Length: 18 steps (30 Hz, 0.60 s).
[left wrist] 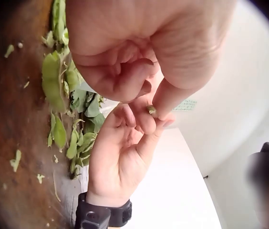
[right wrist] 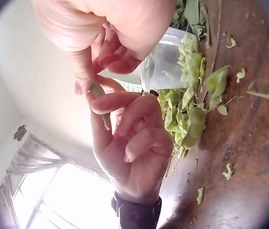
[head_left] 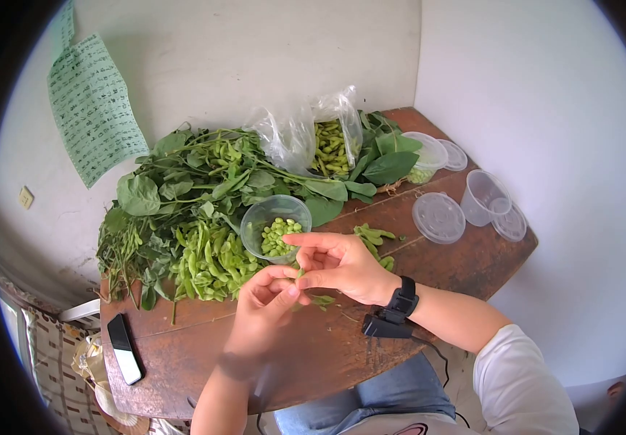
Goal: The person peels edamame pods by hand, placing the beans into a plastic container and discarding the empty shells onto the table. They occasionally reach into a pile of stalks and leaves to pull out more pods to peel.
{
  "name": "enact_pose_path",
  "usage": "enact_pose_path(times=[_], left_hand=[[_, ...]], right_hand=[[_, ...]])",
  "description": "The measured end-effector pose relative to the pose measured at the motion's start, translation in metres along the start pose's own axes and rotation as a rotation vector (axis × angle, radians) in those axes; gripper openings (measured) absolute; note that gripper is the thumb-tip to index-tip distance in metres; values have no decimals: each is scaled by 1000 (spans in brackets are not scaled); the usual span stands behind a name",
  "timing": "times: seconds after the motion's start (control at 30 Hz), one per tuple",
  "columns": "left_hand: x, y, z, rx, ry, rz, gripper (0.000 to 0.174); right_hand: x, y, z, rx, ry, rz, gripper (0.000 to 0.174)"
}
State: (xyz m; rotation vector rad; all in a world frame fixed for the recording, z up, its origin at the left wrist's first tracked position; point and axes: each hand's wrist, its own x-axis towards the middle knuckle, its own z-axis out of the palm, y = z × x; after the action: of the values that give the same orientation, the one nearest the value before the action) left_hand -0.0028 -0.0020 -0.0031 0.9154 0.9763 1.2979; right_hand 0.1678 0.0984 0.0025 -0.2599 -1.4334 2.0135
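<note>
In front of a clear plastic tub with shelled green soybeans in it, both hands meet over the table. A small green soybean pod is pinched between them. My left hand holds it with curled fingers and thumb. My right hand pinches its other end between thumb and index finger, the remaining fingers bent. Only a bit of the pod shows in the left wrist view, the rest being covered by fingers. Left of the tub lies a heap of green pods.
Leafy soybean stalks pile along the wall. Behind the tub stands a plastic bag of pods. Clear lids and an upright plastic cup are at the right. A phone lies at the table's left edge.
</note>
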Motion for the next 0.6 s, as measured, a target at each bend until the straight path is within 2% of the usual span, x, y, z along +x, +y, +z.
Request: enact_pose_path(times=[0.37,0.43,0.6], left_hand=[[-1,0,-2,3,-32,-16,20],[-1,0,-4,-36,-105,-27,21],[-2,-1,1,-35,-85,-8,25]], right_hand=[[0,5,-2,58,-79,3,60],[0,5,-3,37,-81,9,59],[-1,5,-3,-18,-75,0,60]])
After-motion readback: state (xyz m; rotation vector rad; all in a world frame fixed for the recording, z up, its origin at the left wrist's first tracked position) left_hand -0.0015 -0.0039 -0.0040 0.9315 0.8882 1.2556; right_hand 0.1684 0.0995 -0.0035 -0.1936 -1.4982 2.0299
